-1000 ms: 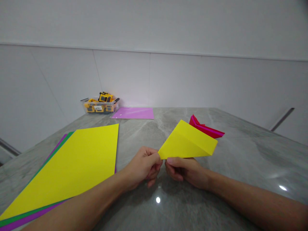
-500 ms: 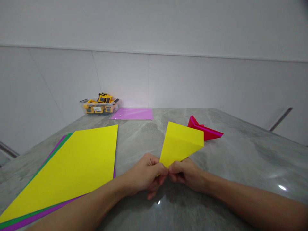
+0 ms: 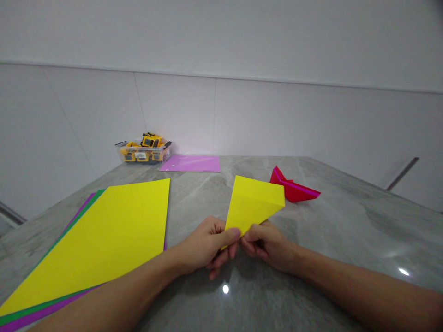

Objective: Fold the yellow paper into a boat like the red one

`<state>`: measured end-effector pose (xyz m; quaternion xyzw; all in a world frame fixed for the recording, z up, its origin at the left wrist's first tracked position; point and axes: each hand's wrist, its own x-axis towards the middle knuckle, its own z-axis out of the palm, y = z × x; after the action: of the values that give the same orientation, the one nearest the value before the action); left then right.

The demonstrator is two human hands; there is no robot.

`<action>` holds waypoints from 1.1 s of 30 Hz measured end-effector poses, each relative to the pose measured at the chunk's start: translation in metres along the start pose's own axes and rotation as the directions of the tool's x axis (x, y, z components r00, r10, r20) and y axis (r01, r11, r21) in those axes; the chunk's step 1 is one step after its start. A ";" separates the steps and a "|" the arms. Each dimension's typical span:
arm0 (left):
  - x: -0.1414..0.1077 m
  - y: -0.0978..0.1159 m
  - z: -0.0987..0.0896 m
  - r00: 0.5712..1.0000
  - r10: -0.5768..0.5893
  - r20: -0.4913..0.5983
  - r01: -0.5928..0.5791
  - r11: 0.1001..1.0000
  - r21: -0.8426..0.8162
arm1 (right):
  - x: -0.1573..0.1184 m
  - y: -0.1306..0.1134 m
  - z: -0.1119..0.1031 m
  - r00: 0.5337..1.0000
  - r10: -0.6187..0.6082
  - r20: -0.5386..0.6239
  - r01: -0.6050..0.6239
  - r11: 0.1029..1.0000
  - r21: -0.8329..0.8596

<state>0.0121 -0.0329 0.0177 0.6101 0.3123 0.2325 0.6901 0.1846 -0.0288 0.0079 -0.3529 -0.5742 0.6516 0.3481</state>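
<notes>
A folded piece of yellow paper (image 3: 254, 200) is held above the table, its wide end pointing away from me and its lower corner between my hands. My left hand (image 3: 218, 244) pinches its lower left edge, thumb on top and fingers beneath. With thumb and curled fingers, my right hand (image 3: 265, 242) grips the lower right edge, close beside the left hand. The fingers under the paper are partly hidden. Just beyond its right corner, a folded red paper boat (image 3: 296, 190) with a magenta edge rests on the table.
On the left lies a stack of coloured sheets (image 3: 117, 230), yellow over green and purple. Farther back are a pink-purple sheet pack (image 3: 194, 163) and a clear plastic box (image 3: 138, 154) holding yellow toy vehicles. The grey marble-look table (image 3: 346, 230) reaches toward a white wall.
The yellow paper has shifted slightly left, uncovering more of the red boat. My left thumb now lies farther over the paper, and the right hand's grip has moved a little.
</notes>
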 end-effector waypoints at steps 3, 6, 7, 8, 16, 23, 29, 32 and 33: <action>0.001 0.000 -0.001 1.000 0.004 -0.007 -0.004 1.000 0.014 | 0.002 0.002 -0.002 0.999 -0.033 -0.024 0.033 0.999 0.002; 0.003 -0.003 0.001 0.999 -0.001 -0.036 0.002 1.000 0.018 | 0.002 0.000 -0.001 1.000 -0.024 -0.013 0.024 0.999 -0.034; 0.003 -0.004 0.002 0.998 -0.002 -0.060 0.003 1.000 0.021 | 0.002 -0.001 -0.001 1.000 -0.013 -0.001 0.013 0.999 -0.043; 0.004 -0.004 0.003 0.996 0.001 -0.086 0.001 1.000 0.027 | 0.002 -0.002 0.000 1.000 -0.004 0.010 0.004 0.999 -0.042; 0.003 -0.005 -0.003 0.991 0.052 -0.127 -0.046 0.997 0.054 | 0.005 0.001 -0.004 0.998 -0.066 0.014 0.065 0.997 0.049; 0.006 0.003 0.014 0.873 0.077 -0.481 -0.039 0.995 0.090 | 0.001 -0.004 0.006 0.994 0.031 0.106 -0.007 0.977 -0.215; 0.002 0.011 0.011 0.826 0.083 -0.558 0.053 0.973 0.224 | 0.003 0.005 -0.004 0.999 -0.037 0.029 0.039 0.997 -0.066; 0.001 0.011 0.011 0.822 0.092 -0.563 0.068 0.964 0.256 | 0.002 0.009 -0.008 0.997 -0.021 0.068 0.026 0.997 -0.069; 0.001 0.011 0.012 0.821 0.093 -0.564 0.069 0.963 0.259 | 0.002 0.009 -0.007 0.997 -0.017 0.073 0.022 0.997 -0.071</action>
<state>0.0219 -0.0386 0.0286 0.6020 0.5290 0.3645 0.4742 0.1896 -0.0242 -0.0014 -0.3356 -0.6128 0.6395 0.3207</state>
